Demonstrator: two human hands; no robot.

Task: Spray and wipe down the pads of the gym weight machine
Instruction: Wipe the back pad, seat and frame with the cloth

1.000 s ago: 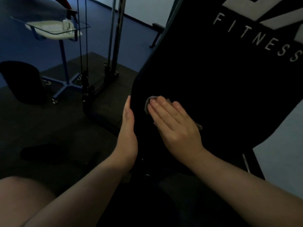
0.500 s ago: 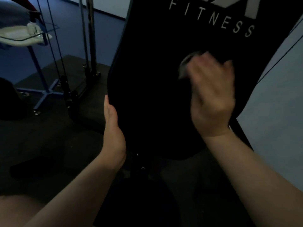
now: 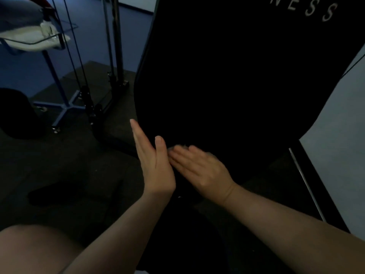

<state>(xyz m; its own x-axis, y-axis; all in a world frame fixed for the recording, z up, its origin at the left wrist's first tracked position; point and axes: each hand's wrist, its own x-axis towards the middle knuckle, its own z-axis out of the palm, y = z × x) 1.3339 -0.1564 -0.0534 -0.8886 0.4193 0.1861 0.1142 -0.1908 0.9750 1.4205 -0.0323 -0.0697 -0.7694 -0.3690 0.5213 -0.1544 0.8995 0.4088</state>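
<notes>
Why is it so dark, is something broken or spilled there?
Nothing looks broken or spilled. The black pad is whole. The left hand rests flat on its edge while the blurred right hand presses flat low on it. The dim light hides small marks.

The large upright black vinyl pad (image 3: 227,86) blocks ahead; thin black cables (image 3: 76,56) and steel posts (image 3: 115,46) crowd its left, with dark rubber floor (image 3: 49,165) open below.
</notes>
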